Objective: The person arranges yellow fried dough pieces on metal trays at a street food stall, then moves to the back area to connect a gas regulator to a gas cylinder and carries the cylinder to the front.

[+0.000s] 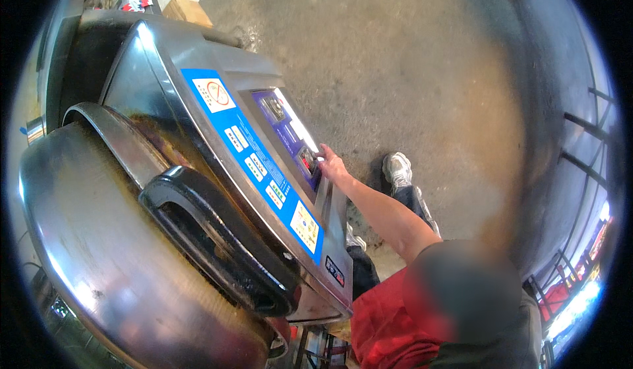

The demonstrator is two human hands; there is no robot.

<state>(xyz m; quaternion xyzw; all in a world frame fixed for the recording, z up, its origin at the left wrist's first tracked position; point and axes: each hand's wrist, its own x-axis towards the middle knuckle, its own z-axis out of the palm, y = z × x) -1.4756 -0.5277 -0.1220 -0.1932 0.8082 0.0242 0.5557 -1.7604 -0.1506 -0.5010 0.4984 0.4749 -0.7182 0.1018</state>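
My right hand reaches to the control panel of a stainless-steel electric baking griddle. Its fingertips are at a small controller with a lit red display. The fingers are slightly apart and no loose object shows in them. A second round control sits farther up the same purple panel. The griddle's domed metal lid fills the lower left, with a thick black handle at its front. Brown staining marks the lid and the rim around it. My left hand is out of view.
A blue instruction sticker runs along the sloping front casing. The concrete floor lies beyond the griddle, with my shoe on it. Packaged goods and a wooden block are at the top left. A wall curves along the right.
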